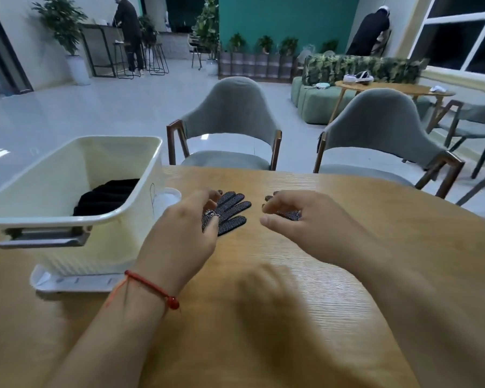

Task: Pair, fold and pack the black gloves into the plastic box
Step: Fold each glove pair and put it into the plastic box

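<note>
Black dotted gloves are lying at frame centre on the tabletop (263,331), right of the plastic box (109,239): one glove (233,210) under the left hand (179,233), another glove (291,215) under the right hand (305,219). Both hands are curling over them, and whether they are gripping cannot be told. Catching only the fingertips could be leaving the pair misaligned.

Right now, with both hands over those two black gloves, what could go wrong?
The right hand hides most of the right glove, so misalignment with the left glove by the left hand could go unnoticed. A white round object stands between the gloves and the plastic box; a hand carrying the pair across might knock it. The box already holds black fabric, so a loose fold may come undone on top.
</note>
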